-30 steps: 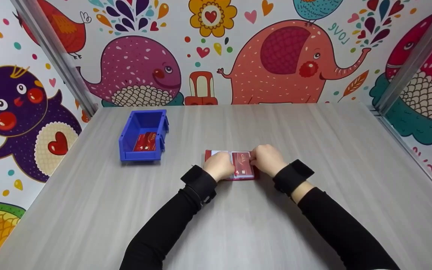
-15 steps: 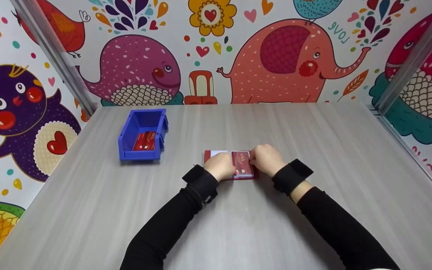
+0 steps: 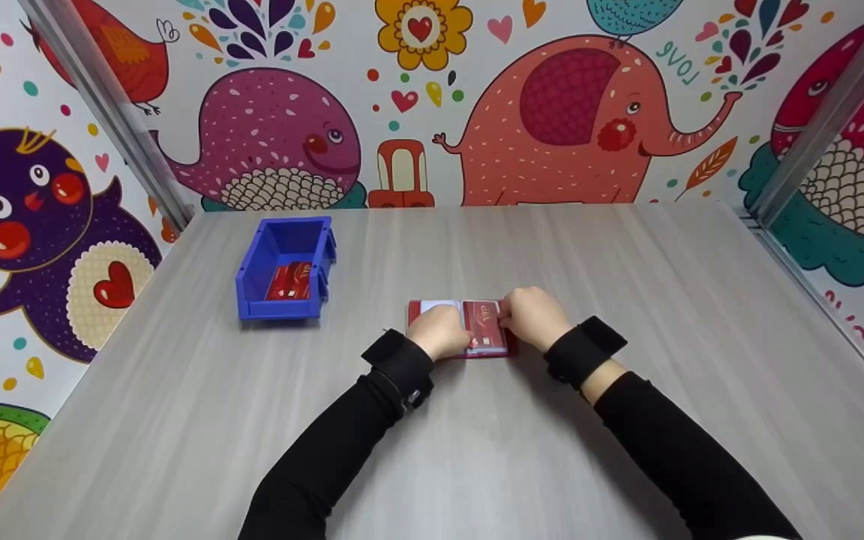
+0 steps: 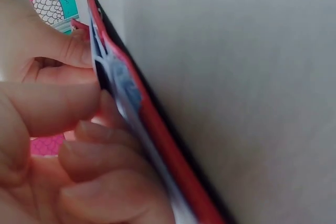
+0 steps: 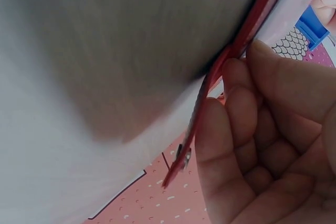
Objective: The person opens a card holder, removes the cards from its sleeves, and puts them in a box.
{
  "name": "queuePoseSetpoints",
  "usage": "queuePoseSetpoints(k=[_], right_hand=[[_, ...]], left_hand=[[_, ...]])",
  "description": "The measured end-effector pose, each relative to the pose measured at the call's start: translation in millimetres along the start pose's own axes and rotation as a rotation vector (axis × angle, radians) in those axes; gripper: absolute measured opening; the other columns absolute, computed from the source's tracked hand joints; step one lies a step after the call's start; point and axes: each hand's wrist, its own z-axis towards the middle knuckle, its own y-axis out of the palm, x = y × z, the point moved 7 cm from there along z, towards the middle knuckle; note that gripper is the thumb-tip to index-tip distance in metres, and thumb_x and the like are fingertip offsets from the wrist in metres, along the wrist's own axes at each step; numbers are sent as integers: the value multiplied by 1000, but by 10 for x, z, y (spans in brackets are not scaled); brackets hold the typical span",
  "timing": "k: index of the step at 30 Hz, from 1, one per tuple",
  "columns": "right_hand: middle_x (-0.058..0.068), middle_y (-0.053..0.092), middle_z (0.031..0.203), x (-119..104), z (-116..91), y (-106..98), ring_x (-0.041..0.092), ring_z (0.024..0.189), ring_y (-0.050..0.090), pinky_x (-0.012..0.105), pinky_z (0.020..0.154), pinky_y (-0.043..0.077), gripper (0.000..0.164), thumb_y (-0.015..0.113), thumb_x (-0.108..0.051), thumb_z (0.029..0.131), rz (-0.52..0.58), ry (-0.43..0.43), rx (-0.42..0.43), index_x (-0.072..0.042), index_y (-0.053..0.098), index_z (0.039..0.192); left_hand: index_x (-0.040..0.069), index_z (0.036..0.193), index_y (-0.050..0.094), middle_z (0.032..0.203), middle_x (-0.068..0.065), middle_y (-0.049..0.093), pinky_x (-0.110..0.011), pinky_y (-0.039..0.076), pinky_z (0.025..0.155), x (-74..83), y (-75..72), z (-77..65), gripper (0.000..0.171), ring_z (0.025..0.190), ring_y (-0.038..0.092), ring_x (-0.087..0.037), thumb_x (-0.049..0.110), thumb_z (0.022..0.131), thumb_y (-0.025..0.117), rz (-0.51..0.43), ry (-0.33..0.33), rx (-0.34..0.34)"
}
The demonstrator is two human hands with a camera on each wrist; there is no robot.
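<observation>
A red card holder (image 3: 415, 309) with clear plastic sleeves lies opened out on the table. On its right half is a red card (image 3: 486, 326) with pale lettering, its left edge partly covered by my fingers. My left hand (image 3: 438, 331) lies over the middle of the holder, thumb and index finger pinching at the card's left edge; in the left wrist view these fingers (image 4: 58, 106) meet the sleeve layers. At the right edge, my right hand (image 3: 538, 320) pinches the holder between thumb (image 5: 289, 80) and curled fingers. A flap with a metal snap (image 5: 184, 157) hangs past them.
A blue bin (image 3: 280, 309) stands at the back left of the table (image 3: 552, 465), with red cards (image 3: 289, 281) inside. Patterned walls rise behind the table and along both sides.
Both hands stay at the card holder and barely move. The left hand makes only a slight shift and comes back; the card keeps its place, and the view drifts slightly.
</observation>
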Motion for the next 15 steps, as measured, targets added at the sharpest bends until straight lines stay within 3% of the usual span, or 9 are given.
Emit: queuePoseSetpoints(k=[10, 15], right_hand=[[6, 70, 73, 13, 4, -3, 24, 68, 63, 42, 67, 51, 10, 78, -6, 80, -2, -13, 14, -5, 75, 71], [5, 70, 73, 22, 7, 7, 21, 67, 60, 40, 66, 51, 9, 78, -7, 81, 2, 0, -4, -5, 75, 73]], left_hand=[[4, 85, 66, 88, -8, 65, -37, 50, 75, -21, -35, -10, 16, 75, 55, -21, 20, 85, 69, -49, 18, -17], [9, 75, 61, 81, -5, 60, -35, 49, 73, -84, -43, -5, 18, 73, 53, -19, 21, 84, 70, -77, -7, -28]])
